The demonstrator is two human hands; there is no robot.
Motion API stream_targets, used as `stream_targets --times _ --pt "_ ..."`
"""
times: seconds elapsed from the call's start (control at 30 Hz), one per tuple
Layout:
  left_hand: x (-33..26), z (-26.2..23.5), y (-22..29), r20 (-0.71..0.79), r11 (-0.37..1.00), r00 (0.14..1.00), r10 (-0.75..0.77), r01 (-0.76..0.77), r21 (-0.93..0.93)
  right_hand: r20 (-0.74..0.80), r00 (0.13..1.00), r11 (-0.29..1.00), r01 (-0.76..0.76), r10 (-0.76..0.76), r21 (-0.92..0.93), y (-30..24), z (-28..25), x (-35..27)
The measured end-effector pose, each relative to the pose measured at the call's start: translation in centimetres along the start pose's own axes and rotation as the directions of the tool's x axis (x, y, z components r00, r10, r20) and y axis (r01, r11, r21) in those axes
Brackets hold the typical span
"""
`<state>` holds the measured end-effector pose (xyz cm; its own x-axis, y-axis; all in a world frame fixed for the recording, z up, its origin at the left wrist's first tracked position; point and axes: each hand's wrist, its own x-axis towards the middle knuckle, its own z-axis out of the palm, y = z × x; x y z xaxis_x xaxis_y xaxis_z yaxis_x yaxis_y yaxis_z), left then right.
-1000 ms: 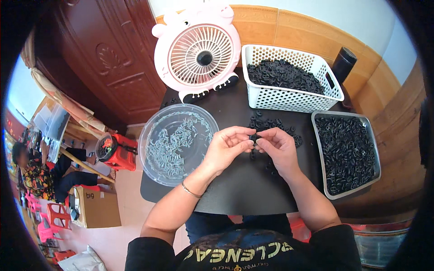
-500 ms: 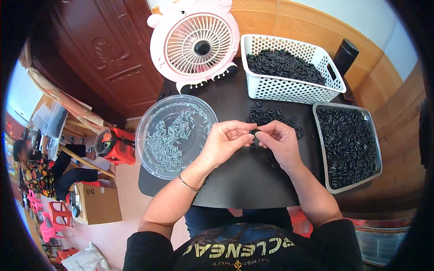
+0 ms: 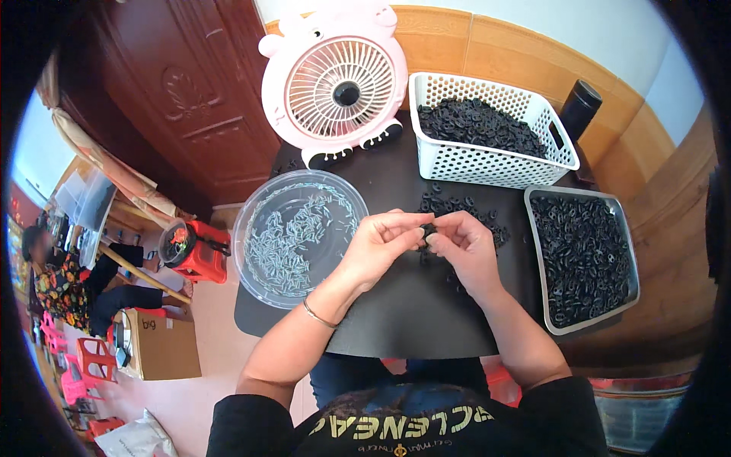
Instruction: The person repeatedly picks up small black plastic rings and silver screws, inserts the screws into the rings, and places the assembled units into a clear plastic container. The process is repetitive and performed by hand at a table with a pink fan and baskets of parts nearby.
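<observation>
Room: 1 dark table (image 3: pixel 411 327) before a part-tiled wall. In work: 1 small black piece (image 3: pixel 427 231), mostly hidden, between your hands above the table, just beside a loose heap of black pieces (image 3: pixel 453 204). Your left hand (image 3: pixel 384 242) and right hand (image 3: pixel 470 247) both pinch it, thumbs against fingers.

Progress: the held piece seems unfinished. Plenty appears left to handle; which container holds finished pieces, you cannot tell from here.

Count:
- 1 clear tub (image 3: pixel 241 255), left, with pale sticks (image 3: pixel 282 263), too many to count.
- 1 white basket (image 3: pixel 487 172), far side, with black pieces, uncountable.
- 1 metal tray (image 3: pixel 540 263), right, likewise uncountable.
- 1 pink fan (image 3: pixel 335 91).
- 1 black canister (image 3: pixel 580 108), behind the basket.
</observation>
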<state>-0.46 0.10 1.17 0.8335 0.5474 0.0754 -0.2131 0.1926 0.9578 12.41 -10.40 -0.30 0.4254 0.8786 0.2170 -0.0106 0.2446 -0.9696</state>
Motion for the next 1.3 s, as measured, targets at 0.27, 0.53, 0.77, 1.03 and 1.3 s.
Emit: stream_targets --times 0.27,0.53,0.77,1.03,1.3 --pt "0.0 -0.9 0.3 0.087 0.974 0.983 -0.160 0.172 -0.149 0.126 0.982 0.961 0.166 -0.141 -0.220 -0.6 -0.4 0.0" --pt "-0.2 -1.3 0.3 0.218 0.945 0.959 -0.183 0.232 -0.229 0.228 0.963 0.945 0.203 -0.145 -0.257 -1.0 -0.8 0.2" --pt "-0.1 -1.5 0.1 0.256 0.938 0.940 -0.225 0.280 -0.206 0.192 0.974 0.966 0.156 -0.116 -0.206 -0.4 -0.7 -0.1" --pt "-0.1 -1.1 0.2 0.225 0.931 0.947 -0.231 0.282 -0.232 0.167 0.975 0.961 0.181 -0.147 -0.208 -0.8 -0.5 -0.1" --pt "-0.2 -1.3 1.1 0.136 0.991 0.984 -0.113 0.102 0.090 0.147 0.979 0.928 0.185 -0.144 -0.322 -0.5 -0.2 0.0"
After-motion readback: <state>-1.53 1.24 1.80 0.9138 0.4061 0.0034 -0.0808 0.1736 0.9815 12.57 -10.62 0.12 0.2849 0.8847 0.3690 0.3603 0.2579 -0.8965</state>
